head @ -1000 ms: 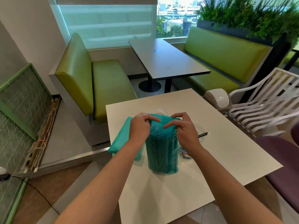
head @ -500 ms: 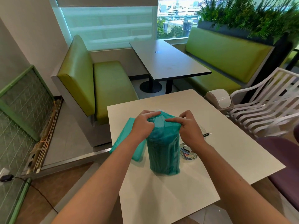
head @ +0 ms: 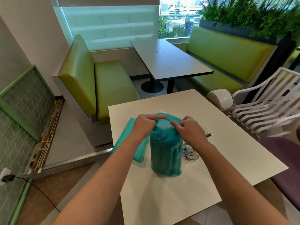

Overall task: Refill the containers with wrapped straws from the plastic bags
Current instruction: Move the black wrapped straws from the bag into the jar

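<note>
A teal plastic bag [head: 166, 155] full of wrapped straws stands upright on the white table [head: 235, 151]. My left hand [head: 143, 127] grips the left side of the bag's mouth. My right hand [head: 189, 131] pinches the right side, and the mouth is pulled open between them. A second teal bag [head: 128, 138] lies flat to the left, partly under my left forearm. A clear labelled container [head: 190, 155] stands just right of the upright bag, half hidden by my right wrist. Another clear container rim [head: 161, 111] peeks out behind the bag.
A single dark wrapped straw [head: 209, 135] lies on the table to the right of my right hand. White slatted chairs [head: 263, 108] and a small bin [head: 220, 99] stand off the right edge. A green bench [head: 97, 82] and a dark table [head: 168, 60] are beyond.
My hands have drawn the bag's mouth further apart, so the opening at the top is wider than before. The bag still stands in the same spot.
</note>
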Action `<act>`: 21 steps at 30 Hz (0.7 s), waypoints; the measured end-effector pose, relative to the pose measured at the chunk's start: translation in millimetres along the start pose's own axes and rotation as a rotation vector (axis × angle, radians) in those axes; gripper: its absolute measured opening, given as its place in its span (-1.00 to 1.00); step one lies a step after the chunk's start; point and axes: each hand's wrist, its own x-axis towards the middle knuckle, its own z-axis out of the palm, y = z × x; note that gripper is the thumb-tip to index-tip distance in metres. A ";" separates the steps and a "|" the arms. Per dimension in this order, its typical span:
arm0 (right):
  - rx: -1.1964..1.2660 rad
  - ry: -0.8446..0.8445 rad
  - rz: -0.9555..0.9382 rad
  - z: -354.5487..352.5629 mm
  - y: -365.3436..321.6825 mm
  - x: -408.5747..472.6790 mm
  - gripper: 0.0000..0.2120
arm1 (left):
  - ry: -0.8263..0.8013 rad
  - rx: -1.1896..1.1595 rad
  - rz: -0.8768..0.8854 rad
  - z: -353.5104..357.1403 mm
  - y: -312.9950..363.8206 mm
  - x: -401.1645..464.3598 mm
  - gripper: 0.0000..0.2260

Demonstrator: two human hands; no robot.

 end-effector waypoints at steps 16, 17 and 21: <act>0.482 -0.437 0.244 14.6 27.6 -2.0 -0.14 | -0.235 -0.051 -0.263 -5.5 -23.6 -4.2 -0.31; 0.485 -0.428 0.249 15.4 28.1 -1.5 -0.15 | -0.261 -0.053 -0.264 -6.9 -23.8 -5.6 -0.30; 0.646 -0.388 0.324 17.5 26.7 -3.0 -0.33 | -0.289 -0.051 -0.295 -9.0 -27.3 -9.0 -0.28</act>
